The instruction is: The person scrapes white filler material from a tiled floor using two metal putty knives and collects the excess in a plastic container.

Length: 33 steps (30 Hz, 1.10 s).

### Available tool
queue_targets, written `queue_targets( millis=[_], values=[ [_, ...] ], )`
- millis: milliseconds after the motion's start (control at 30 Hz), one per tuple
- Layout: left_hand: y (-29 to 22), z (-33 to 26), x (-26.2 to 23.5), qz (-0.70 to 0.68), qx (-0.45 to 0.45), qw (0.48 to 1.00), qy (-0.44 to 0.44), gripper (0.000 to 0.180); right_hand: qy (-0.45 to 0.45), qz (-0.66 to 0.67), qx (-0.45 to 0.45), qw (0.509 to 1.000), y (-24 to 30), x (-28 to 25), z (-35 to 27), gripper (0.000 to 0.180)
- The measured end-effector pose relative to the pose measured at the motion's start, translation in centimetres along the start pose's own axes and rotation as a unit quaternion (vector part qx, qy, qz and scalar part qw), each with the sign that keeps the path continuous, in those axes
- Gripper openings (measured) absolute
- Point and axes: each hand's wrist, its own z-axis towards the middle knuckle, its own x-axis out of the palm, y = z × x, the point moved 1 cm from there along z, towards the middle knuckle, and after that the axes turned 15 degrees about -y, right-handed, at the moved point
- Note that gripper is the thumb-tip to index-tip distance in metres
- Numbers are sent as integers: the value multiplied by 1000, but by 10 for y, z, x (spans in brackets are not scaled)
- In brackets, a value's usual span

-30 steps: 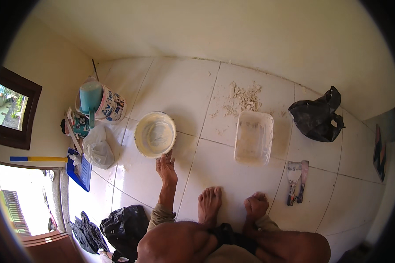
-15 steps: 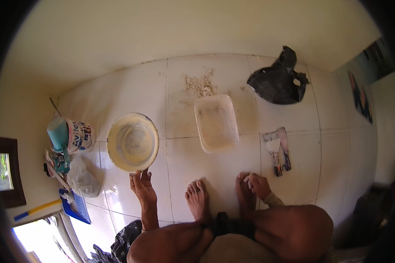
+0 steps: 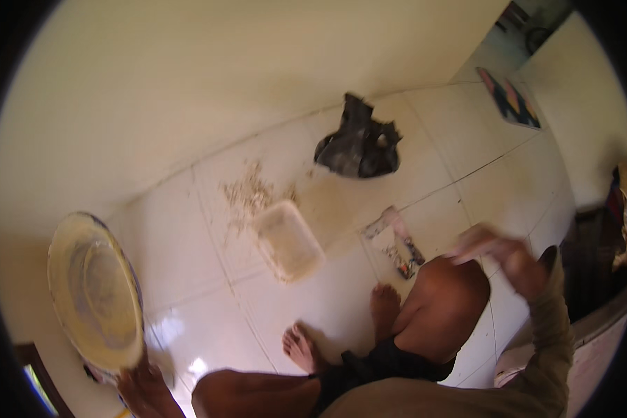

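My left hand (image 3: 143, 386) grips the near rim of a cream enamel basin (image 3: 97, 289) with a dark edge. The basin is tilted, its stained inside facing me, at the far left. Above my right knee, my right hand (image 3: 498, 254) is raised and smeared by motion; I cannot make out its fingers well. A whitish rectangular plastic tub (image 3: 289, 240), dusty inside, stands on the tiles in front of my feet. Two putty knives (image 3: 393, 244) with dirty blades lie side by side to its right, near my right foot.
Crumbled debris (image 3: 249, 191) is scattered beside the tub, near the wall. A crumpled black plastic bag (image 3: 361, 143) sits farther back. A patterned mat (image 3: 508, 97) lies by the opening at the far right. Dark furniture (image 3: 595, 251) stands to my right.
My view has turned to the right. The basin has come up and left, tilting in my left hand. My right hand has risen from beside my right foot to above the knee.
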Motion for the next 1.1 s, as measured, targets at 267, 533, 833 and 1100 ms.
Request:
queue_targets(
  millis=[267,533,833,1100],
  values=[
    [118,-38,54,-9,-29,996,90,50,63,-361,-128,922,7,29,19,51],
    [98,-113,111,95,-177,970,139,33,65,-376,-72,922,42,13,-37,41],
    [-103,-226,114,179,-204,944,187,33,-40,-490,157,857,199,5,-148,27],
    [-203,-264,165,291,-167,905,262,24,-81,-479,369,792,245,-100,-298,21]
  ],
)
